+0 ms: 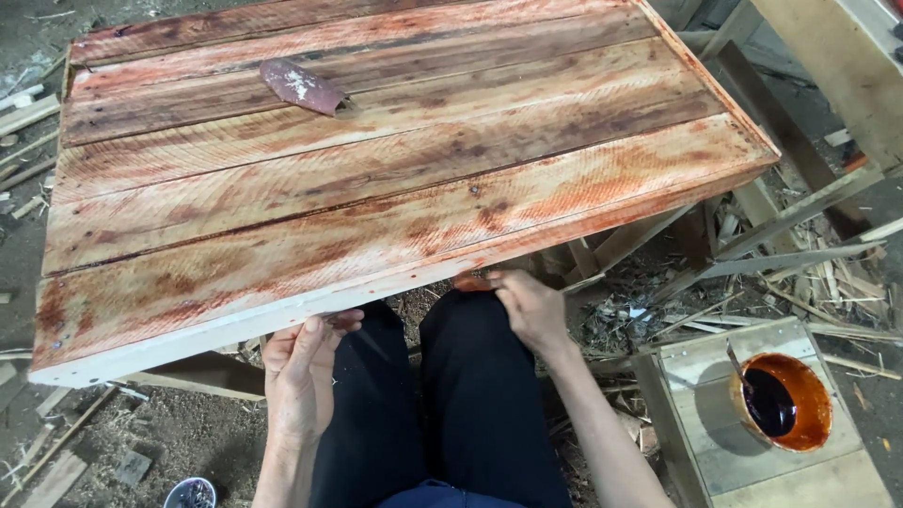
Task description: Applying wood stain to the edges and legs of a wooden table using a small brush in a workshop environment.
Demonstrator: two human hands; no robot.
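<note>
Head view, looking straight down: a big plank panel (376,179) fills the frame, its boards streaked with reddish-brown stain, the near edge paler and raw. The left hand (301,372) sits just under that near edge, fingers curled up against the underside of the wood, thumb alongside; it seems to grip the edge itself, nothing else in it. The right hand (529,309) is pinched shut on a small reddish pad (472,281), pressing it against the lower edge of the panel, right where the stain runs thin. Between the arms, dark trousers (433,395). On top of the panel, far side, a worn scrap of sandpaper (303,87) lies flat. Down to the right, well apart from the hands, a bowl (783,400) of dark stain stands on a small wooden stool (752,470), a stick resting in it. Offcuts and shavings (790,273) litter the floor beyond.
</note>
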